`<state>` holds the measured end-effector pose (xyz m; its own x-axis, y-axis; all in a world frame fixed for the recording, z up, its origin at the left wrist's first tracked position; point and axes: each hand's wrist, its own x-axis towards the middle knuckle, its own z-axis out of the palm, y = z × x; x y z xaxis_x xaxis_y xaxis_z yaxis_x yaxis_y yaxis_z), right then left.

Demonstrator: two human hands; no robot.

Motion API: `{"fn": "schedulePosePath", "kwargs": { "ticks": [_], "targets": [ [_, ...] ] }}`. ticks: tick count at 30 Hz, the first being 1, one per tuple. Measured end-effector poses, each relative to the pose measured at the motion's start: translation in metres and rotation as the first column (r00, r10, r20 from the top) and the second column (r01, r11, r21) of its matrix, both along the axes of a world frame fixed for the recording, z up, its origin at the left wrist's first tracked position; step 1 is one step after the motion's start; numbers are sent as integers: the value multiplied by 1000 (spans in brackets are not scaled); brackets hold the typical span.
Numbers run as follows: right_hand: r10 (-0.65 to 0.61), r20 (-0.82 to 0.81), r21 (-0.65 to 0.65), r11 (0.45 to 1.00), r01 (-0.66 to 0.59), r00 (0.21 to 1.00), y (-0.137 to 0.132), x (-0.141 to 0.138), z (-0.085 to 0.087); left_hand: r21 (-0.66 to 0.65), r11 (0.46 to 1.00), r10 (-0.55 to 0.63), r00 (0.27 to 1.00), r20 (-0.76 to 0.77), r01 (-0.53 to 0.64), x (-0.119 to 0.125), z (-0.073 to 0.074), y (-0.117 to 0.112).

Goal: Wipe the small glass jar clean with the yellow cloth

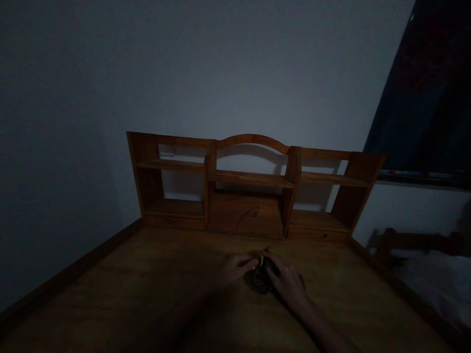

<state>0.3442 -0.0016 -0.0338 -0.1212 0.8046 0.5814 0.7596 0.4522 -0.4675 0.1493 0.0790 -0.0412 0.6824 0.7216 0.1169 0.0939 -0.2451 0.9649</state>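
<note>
My right hand (289, 282) is closed around a small dark object with a yellow part (262, 261), low over the wooden desk. The light is too dim to tell its kind. My left hand (235, 268) comes in from the left, its fingers pinched together at the object's left side. Whatever lies between those fingertips is too small and dark to make out. Just below both hands is a dark rounded shape (258, 282) on the desk, partly covered by my right hand. A dim yellowish patch shows behind the right fingers.
The wooden desktop (147, 279) has raised side edges. Along its back stands a low wooden shelf unit (250, 179) with several compartments, against a pale wall. A dark curtain (427, 98) hangs at the right, above a wooden bed frame (415, 240) with pale bedding.
</note>
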Motion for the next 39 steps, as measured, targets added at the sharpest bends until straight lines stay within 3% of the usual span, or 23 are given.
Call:
{"fn": "schedulePosePath", "kwargs": {
  "ticks": [4,9,12,15,17,20,23,25,34,39],
  "targets": [
    [67,68,32,997,-69,995,-4,-5,3,-21,996,-87,996,13,87,-5,2,-11],
    [195,96,22,980,-198,976,-6,-10,9,-197,972,-143,987,-66,128,-7,-1,-13],
    [200,0,-28,979,-200,980,-4,-10,10,-279,952,-131,991,15,130,-7,-3,-10],
    [155,-219,-120,976,-184,963,0,-9,8,-381,910,-161,986,45,166,-9,-2,-6],
    [118,-417,-203,954,-219,901,5,-8,5,-444,872,-198,978,64,206,-11,-1,-4],
    [21,-691,-302,900,-316,722,11,-6,0,-495,832,-207,968,142,251,-14,2,-4],
    [-57,-843,-314,859,-403,535,13,-6,0,-515,825,-126,965,232,232,-15,6,-5],
    [-73,-890,-292,849,-440,450,13,-6,2,-540,815,-62,959,277,209,-13,8,-7],
    [-89,-973,-195,808,-556,211,15,-2,0,-668,740,184,931,315,80,5,-4,-13],
    [-76,-978,-176,792,-584,192,17,0,-1,-740,670,286,895,343,69,6,-1,-17]
  ]
}}
